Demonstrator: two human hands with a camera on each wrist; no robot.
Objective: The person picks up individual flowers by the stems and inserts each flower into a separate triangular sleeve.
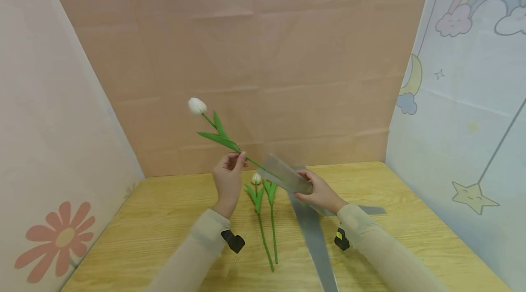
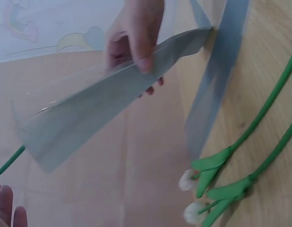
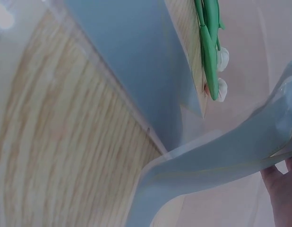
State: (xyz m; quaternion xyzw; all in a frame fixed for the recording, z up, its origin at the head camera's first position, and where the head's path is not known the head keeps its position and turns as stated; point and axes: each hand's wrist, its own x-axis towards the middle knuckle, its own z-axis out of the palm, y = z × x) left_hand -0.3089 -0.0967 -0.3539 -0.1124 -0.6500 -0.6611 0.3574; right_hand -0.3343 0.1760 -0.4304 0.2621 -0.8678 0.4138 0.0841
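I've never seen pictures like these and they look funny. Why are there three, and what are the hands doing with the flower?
These are three cameras on one person. The big picture comes from a camera on the head, looking down at a wooden table. The other two come from small cameras strapped to each wrist, so everything looks close and tilted.

The left hand pinches the stem of a white tulip and holds it up in the air. The right hand grips a grey sleeve, and the tulip's stem end goes into it.

On the table lie two more tulips side by side, and another flat grey sleeve beside them. The walls around are paper with a flower and a rainbow drawn on them.
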